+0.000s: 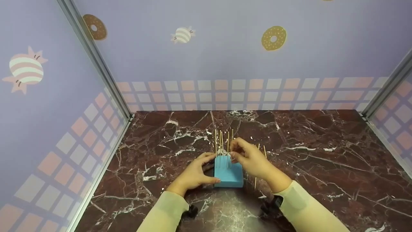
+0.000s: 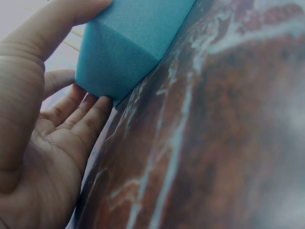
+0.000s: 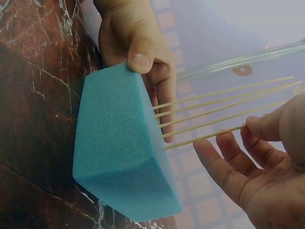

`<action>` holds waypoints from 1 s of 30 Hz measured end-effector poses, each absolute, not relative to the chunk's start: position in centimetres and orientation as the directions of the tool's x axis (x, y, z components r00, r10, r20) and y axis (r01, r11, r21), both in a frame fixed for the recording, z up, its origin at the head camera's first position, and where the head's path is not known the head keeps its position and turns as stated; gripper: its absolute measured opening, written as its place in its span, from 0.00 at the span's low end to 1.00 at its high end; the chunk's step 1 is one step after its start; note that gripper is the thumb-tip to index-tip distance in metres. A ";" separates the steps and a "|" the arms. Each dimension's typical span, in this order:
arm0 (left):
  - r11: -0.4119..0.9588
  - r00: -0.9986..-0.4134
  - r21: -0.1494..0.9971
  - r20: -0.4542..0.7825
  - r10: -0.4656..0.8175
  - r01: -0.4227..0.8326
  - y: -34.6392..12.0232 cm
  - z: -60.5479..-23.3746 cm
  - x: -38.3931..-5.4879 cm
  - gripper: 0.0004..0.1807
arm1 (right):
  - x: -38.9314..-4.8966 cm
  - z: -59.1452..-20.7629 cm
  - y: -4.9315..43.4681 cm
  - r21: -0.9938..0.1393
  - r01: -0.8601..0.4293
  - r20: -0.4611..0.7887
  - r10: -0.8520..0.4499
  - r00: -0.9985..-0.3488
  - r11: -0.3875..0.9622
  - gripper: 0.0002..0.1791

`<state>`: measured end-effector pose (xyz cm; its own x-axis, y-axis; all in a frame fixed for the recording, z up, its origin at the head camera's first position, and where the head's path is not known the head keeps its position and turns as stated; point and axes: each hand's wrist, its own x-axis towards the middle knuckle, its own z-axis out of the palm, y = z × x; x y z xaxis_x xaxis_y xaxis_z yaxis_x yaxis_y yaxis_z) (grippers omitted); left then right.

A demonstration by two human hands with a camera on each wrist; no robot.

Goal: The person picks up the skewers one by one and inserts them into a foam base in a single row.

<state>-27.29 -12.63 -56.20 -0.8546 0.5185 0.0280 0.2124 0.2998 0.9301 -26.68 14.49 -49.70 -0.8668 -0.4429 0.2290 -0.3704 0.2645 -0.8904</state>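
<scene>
A blue foam block [image 1: 230, 177] rests on the marbled table with several thin wooden skewers [image 1: 221, 141] standing upright in its top. My left hand [image 1: 195, 174] grips the block from the left, thumb at its near side and fingers round toward the far side. In the left wrist view those fingertips press the side of the foam [image 2: 116, 62]. My right hand [image 1: 254, 161] pinches the rightmost skewer [image 3: 183, 142] between thumb and fingers. That skewer's lower end meets the top of the block, in line with the others in the right wrist view.
Loose skewers [image 1: 255, 183] lie on the table to the right, partly hidden behind my right hand and wrist. Patterned panels [image 1: 225, 58] enclose the marbled table [image 1: 322, 180] at the back and sides.
</scene>
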 end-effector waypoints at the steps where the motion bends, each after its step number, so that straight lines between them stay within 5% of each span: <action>1: 0.305 -0.856 0.928 0.026 0.517 0.212 -12.6 -56.2 -27.3 0.58 | -26.7 -49.7 14.5 -0.888 -0.373 0.229 -0.444 -0.866 0.270 0.04; 30: 0.297 -0.853 0.932 0.025 0.522 0.209 -12.7 -56.3 -27.4 0.57 | -26.6 -49.8 14.8 -0.859 -0.401 0.220 -0.478 -0.850 0.318 0.06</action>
